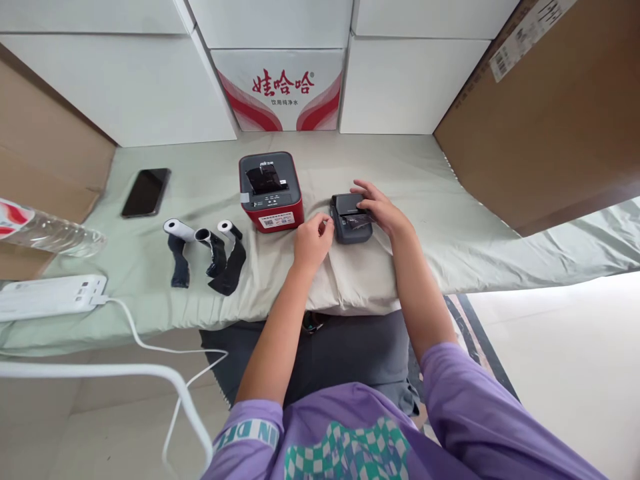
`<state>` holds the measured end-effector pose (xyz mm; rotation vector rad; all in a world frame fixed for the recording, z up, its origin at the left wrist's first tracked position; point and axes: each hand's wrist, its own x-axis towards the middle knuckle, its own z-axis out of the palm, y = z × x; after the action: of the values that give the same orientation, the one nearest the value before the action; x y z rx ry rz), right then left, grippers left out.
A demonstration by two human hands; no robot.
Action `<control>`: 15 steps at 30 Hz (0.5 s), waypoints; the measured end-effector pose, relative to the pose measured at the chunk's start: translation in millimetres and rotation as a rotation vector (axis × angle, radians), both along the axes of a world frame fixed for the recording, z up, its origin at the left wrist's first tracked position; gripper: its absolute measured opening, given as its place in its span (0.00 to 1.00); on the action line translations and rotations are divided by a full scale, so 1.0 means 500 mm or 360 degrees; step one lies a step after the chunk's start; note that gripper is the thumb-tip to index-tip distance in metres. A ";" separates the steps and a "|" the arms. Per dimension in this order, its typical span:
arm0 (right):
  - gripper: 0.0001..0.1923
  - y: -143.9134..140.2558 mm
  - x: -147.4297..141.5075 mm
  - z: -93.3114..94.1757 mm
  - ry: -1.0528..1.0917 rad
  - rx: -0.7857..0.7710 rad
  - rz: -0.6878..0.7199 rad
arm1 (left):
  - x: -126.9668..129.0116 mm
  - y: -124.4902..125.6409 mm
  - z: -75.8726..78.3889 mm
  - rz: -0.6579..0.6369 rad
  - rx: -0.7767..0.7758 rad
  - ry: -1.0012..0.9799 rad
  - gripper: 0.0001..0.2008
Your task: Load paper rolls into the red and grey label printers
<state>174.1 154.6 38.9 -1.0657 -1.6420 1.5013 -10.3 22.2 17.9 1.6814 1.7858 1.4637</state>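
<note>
A small dark grey printer (346,230) lies on the pale cloth-covered table (430,200), just right of a larger red and grey label printer (271,191). My right hand (381,208) rests on the small printer's top and right side, fingers spread over it. My left hand (313,241) is curled at the small printer's left edge, fingertips pinched near its corner; whether it grips anything I cannot tell.
Three white rolls with dark ribbon (210,250) lie left of the red printer. A black phone (147,192) lies further left, with a plastic bottle (50,233) and a white power strip (50,295) at the left edge. White boxes (280,87) and brown cartons (550,113) wall the back.
</note>
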 end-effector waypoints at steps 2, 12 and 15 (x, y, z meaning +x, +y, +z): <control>0.39 0.003 0.013 0.006 0.0014 0.0008 0.0118 | -0.002 0.007 -0.008 0.0046 -0.0030 -0.0028 0.05; 0.36 -0.010 0.013 -0.024 0.0003 0.0273 0.0029 | 0.015 0.000 -0.014 0.0077 0.0032 0.0038 0.14; 0.33 -0.013 0.000 -0.041 0.0085 0.0391 -0.0195 | -0.018 -0.034 0.016 0.0388 0.0364 0.0040 0.12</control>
<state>174.2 148.1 18.3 -0.9637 -1.6437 1.2038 -19.0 5.0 25.8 1.6354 1.9575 1.8187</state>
